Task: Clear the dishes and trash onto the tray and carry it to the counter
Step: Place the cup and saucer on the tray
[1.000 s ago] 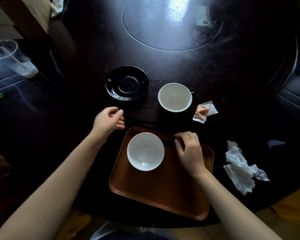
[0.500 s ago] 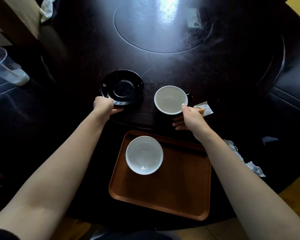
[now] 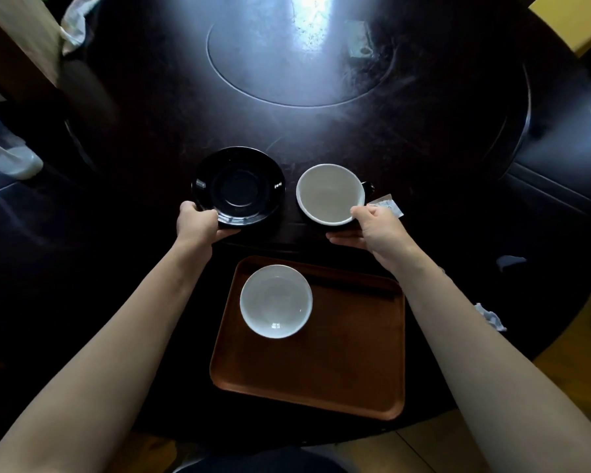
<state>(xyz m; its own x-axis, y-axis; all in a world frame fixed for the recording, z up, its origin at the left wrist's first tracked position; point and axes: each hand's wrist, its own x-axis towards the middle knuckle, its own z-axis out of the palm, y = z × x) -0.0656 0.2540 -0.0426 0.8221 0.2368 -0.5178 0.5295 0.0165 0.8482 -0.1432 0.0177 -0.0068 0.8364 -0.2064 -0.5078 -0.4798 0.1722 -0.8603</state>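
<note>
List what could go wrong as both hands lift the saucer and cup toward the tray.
1. The left hand pinches only the near rim of the black saucer, so it may tilt or slip.
2. The right hand has a thumb-on-rim grip on the cup, not its handle; it could tip.
3. The white bowl already sits on the tray; the saucer may knock against it.

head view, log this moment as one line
left hand: grips saucer rim | right hand: grips cup rim | bowl: on tray
</note>
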